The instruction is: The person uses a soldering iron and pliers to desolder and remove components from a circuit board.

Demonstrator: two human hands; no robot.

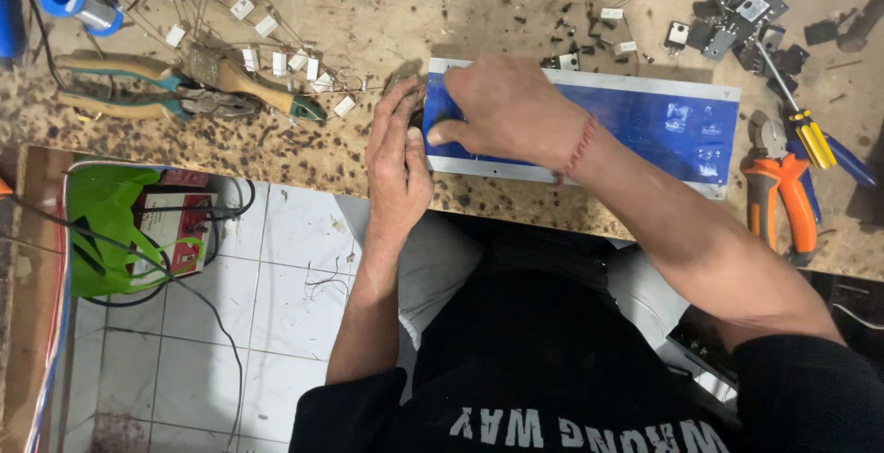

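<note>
Both hands at left end of blue plate (645,117) on worktop (479,20): left hand (398,163) braces edge, fingers straight; right hand (506,112) curled on top, pinching smth., cannot tell what. Best keep plate flat w/ steady pressure.

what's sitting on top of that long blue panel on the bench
The right hand rests on the left end of the blue panel, with the left hand against its left edge. Pale marks show near its right end. Anything under the hands is hidden.

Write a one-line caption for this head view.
Both hands, left hand and right hand, work at the left end of a blue panel on a cluttered workbench.
</note>
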